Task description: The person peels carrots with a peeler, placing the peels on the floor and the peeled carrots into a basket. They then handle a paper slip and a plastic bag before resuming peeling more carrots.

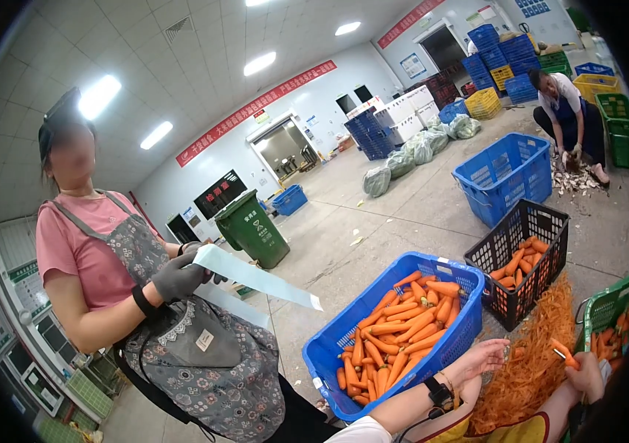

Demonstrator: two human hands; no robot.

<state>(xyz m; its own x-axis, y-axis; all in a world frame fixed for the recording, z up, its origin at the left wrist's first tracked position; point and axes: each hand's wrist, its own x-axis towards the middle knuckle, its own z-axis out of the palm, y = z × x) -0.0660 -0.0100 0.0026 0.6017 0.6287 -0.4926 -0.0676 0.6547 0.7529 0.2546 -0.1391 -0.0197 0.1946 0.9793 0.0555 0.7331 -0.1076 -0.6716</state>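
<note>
A grey floor (329,221) runs back from the work area. On the left a standing person (93,251) in a pink shirt and patterned apron grips a pale blue strip (255,277) in grey-gloved hands. Farther off to the right, another person (580,118) crouches over a whitish heap on the floor. A green wheeled bin (255,232) stands tilted in the view beyond the first person.

Nearest the wearer is a blue crate (333,340), well filled with orange carrots (403,325) lying in rough rows. Just beyond its right end is a black crate (490,292) with more carrots low inside, and behind that another blue crate (495,196). A green crate (609,292) at the right edge also bears carrots. Between the crates a heap of orange peelings (524,376) spreads down toward the wearer's lap.

The left hand (480,358), a dark watch (438,393) at its wrist, hangs bare and loosely spread near the peelings, holding nothing visible. The right hand (589,376), beside the green crate, is closed around a short orange piece (567,356) with a pale edge; whether it is carrot or peeler I cannot tell.
</note>
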